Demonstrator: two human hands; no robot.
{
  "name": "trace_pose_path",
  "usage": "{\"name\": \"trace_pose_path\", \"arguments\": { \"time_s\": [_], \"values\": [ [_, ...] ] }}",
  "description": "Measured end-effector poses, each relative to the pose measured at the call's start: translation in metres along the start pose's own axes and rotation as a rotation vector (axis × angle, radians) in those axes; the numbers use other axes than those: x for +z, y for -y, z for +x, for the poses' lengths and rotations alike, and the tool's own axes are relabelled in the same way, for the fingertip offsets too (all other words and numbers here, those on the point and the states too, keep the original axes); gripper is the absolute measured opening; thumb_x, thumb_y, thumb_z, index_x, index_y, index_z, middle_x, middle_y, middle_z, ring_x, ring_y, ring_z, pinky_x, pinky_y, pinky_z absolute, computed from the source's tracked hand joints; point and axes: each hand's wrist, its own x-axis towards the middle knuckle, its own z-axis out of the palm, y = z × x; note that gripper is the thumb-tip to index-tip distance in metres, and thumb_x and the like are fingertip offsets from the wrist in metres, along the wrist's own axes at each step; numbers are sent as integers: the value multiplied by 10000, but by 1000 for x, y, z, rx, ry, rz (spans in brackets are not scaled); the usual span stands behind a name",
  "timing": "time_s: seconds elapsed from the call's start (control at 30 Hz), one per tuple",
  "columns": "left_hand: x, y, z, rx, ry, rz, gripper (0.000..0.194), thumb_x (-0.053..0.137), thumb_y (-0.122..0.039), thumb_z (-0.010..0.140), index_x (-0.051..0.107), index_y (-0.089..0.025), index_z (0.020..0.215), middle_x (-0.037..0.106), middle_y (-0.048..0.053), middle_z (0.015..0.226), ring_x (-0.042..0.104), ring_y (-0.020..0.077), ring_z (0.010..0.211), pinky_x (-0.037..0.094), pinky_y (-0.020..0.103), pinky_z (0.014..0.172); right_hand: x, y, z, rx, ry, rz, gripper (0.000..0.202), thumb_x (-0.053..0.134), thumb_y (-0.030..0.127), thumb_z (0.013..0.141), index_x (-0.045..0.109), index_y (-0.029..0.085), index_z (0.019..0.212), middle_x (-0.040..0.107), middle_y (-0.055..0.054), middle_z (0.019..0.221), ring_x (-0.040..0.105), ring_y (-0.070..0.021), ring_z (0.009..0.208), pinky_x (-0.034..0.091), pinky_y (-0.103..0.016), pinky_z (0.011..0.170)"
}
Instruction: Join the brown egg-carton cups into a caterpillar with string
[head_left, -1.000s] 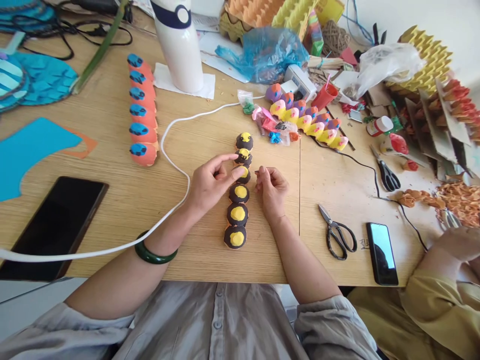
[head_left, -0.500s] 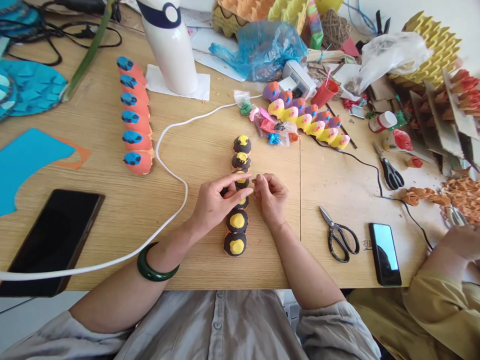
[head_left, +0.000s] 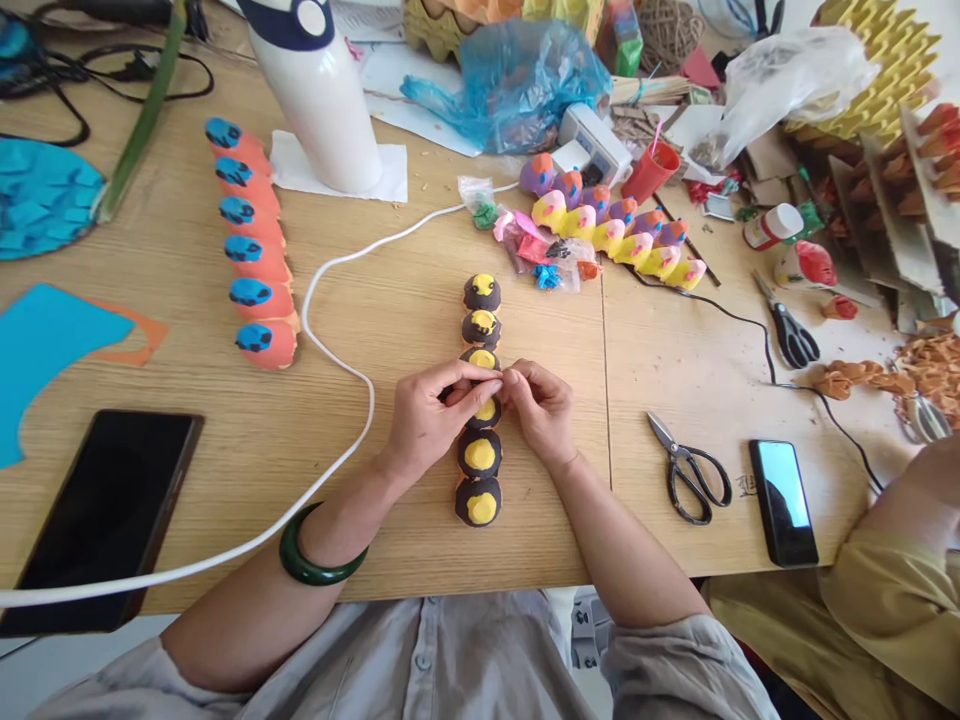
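A strip of egg-carton cups [head_left: 480, 455], covered in black and yellow clay, lies lengthwise in front of me. Its two farthest cups carry small black details on the yellow. My left hand [head_left: 431, 410] is over the middle cups, thumb and forefinger pinched together. Tip to tip with it, my right hand [head_left: 541, 408] is closed in a pinch just right of the strip. Whatever sits between the fingertips is too small to name. The hands partly cover the middle cups.
An orange-and-blue cup strip [head_left: 255, 250] lies left, beside a white cable [head_left: 352, 375] and a tall white bottle [head_left: 315, 100]. Scissors [head_left: 686, 470] and a phone [head_left: 784, 500] lie right, near another person's arm [head_left: 907, 510]. Yellow-and-pink cups [head_left: 615, 238] stand farther back.
My left thumb and forefinger, apart before, have closed together and now meet the right fingertips. The whole view has shifted slightly.
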Motion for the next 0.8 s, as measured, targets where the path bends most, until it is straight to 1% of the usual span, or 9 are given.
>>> {"name": "trace_pose_path", "arguments": {
  "time_s": [0.1,0.23,0.3,0.43,0.53,0.63,0.7,0.8],
  "values": [
    [0,-1,0,-14,-31,15,170,760,-376,864,826,-221,850,661,-17,634,485,110,573,427,239,584,-1,-1,0,-12,18,4,445,624,582,957,645,210,714,578,29,627,490,-95,540,422,-256,527],
    [-1,0,1,-48,-56,7,197,768,-398,858,823,-211,835,700,-5,665,511,113,586,437,241,590,-2,-3,1,13,16,46,392,665,577,936,694,212,795,593,35,640,500,-92,539,434,-250,529],
    [-1,1,1,-52,-55,1,212,769,-413,862,824,-208,847,720,3,689,546,121,608,452,247,610,-2,-4,1,38,14,69,406,666,605,925,708,215,823,594,36,640,502,-92,532,440,-247,519],
    [-2,2,1,-43,-56,15,249,757,-441,875,825,-203,850,759,20,735,613,141,651,484,254,644,-2,-5,2,56,-1,105,457,596,646,950,728,215,874,588,32,651,503,-91,528,464,-246,514],
    [-3,1,2,-20,-61,10,252,750,-433,883,828,-195,852,789,29,778,638,140,659,500,248,663,-2,-4,1,23,-9,104,408,641,623,933,722,223,951,605,29,692,521,-94,560,484,-240,529],
    [-4,2,3,17,-59,27,251,742,-419,890,832,-187,856,802,32,797,642,133,651,496,237,656,-2,-3,-1,-19,1,102,385,688,595,911,707,232,1039,658,5,809,567,-105,631,517,-238,556],
    [-4,3,3,36,-55,47,265,732,-422,897,833,-180,857,799,30,784,634,129,642,483,232,637,-3,-3,-2,-47,23,113,353,692,560,923,706,236,1062,672,-10,872,595,-112,676,537,-242,580],
    [-4,5,4,49,-48,56,273,717,-416,908,831,-173,863,797,23,780,632,124,648,475,222,633,-4,-6,-2,-91,44,117,283,702,496,937,716,248,1073,665,-14,911,618,-120,731,554,-252,627]
  ]
}}
